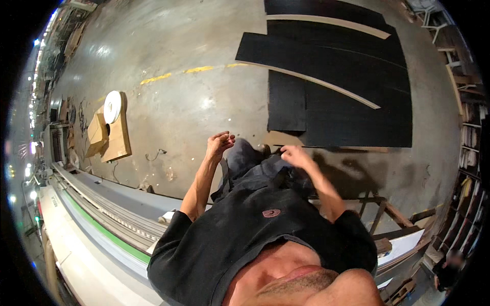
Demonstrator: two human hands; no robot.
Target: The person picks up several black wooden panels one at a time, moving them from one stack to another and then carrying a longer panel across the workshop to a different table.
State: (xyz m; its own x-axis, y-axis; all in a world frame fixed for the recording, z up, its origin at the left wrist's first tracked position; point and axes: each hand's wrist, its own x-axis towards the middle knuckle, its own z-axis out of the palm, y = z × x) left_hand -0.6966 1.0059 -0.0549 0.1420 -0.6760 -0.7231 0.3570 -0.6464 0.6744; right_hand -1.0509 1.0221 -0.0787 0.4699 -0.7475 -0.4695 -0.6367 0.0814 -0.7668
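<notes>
My left hand (220,143) is raised in front of my left thigh, its fingers loosely bent and a little apart, with nothing in them. On the other side, my right hand (296,155) hovers over my right leg, slightly smeared by motion. Its fingers are half bent and apart, and no object shows in them. Neither hand touches anything. Beyond the right hand, large black panels (352,120) lie overlapping on the floor. Two pale wooden strips lie across them: a nearer strip (316,82) and a farther strip (332,20).
A long machine with a green stripe (104,227) runs along my left. Beyond it, a white roll (112,107) rests on brown boards (118,135). A wooden-framed stand (393,214) is close on my right. Shelves (469,143) line the far right; a person (449,270) is at lower right.
</notes>
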